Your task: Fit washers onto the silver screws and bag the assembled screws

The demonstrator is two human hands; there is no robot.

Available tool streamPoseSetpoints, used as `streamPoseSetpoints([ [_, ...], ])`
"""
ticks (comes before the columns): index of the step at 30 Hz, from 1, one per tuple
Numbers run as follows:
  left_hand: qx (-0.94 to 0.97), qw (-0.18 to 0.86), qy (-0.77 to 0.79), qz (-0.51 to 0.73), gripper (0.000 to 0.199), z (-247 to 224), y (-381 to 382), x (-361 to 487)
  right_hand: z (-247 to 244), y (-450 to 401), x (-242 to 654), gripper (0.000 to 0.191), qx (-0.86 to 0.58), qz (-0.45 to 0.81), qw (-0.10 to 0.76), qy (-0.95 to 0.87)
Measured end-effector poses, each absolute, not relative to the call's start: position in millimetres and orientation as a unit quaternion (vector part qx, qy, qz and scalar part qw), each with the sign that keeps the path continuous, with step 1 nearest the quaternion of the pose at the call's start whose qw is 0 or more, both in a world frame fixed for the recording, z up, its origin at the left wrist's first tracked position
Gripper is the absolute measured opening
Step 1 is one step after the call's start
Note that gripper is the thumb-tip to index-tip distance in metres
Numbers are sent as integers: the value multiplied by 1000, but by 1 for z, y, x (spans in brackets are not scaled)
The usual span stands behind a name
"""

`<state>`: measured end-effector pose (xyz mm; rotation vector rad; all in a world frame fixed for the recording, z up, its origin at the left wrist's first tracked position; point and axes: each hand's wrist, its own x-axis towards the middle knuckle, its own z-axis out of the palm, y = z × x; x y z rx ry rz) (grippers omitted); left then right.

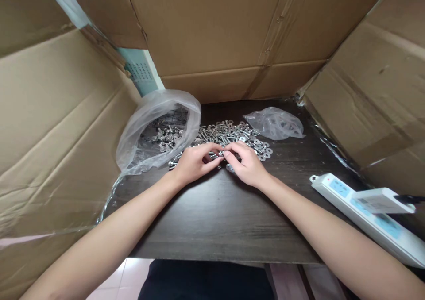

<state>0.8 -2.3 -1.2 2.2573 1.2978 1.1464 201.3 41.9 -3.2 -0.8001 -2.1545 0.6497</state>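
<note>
The left hand [199, 162] and right hand [246, 162] both pinch a small metal fastener [222, 154] between their fingertips, above the worktop [212, 220]. Just beyond them lies a pile of bolts and washers [229, 132]; the open plastic bag [128, 151] sits left of the left hand.

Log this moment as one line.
left hand, right hand: pinching metal part | beyond: hardware pile | left: open bag | right: power strip

single head view, worn above hands [222, 160], looking forward and down across tabletop [215, 216], within arm's reach.
</note>
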Motion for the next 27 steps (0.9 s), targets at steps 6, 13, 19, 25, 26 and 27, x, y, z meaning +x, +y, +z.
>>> streamPoseSetpoints([
  [6, 787, 144, 450, 397, 17, -2, -2, 0, -3, 42, 202, 11, -309, 253, 372, -838],
  [13, 784, 148, 457, 393, 17, -2, -2, 1, -2, 41, 201, 11, -309, 252, 371, -839],
  [19, 783, 155, 462, 388, 20, -1, -3, 1, -1, 41, 201, 16, -310, 256, 364, -840],
  [25, 782, 158, 463, 388, 18, 0, -3, 1, 0, 40, 201, 17, -317, 261, 357, -839],
  [26, 781, 159, 463, 387, 17, 0, -3, 1, 1, 40, 201, 15, -317, 261, 358, -839],
  [27, 781, 159, 463, 388, 16, 0, -3, 1, 1, 40, 201, 13, -316, 261, 360, -838],
])
